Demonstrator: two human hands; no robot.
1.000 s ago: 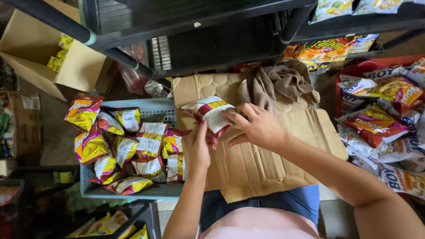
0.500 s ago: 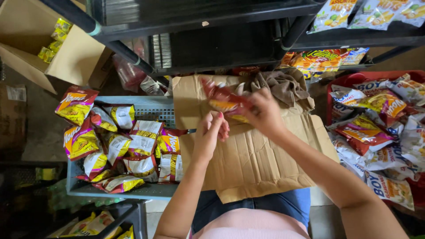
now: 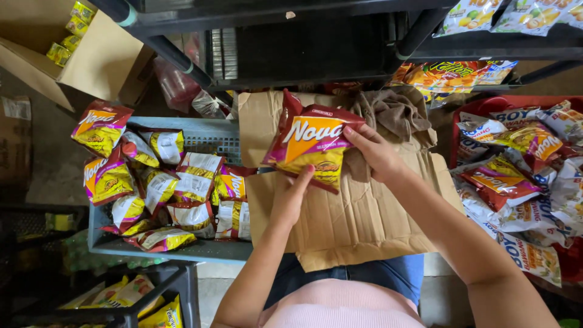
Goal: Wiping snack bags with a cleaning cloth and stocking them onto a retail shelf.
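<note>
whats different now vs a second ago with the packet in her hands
The snack packet has been turned front side up and lifted a little higher over the flattened cardboard. The right hand now holds its right edge and the left hand its lower edge. The grey crate of packets and the brown cloth stayed put.
</note>
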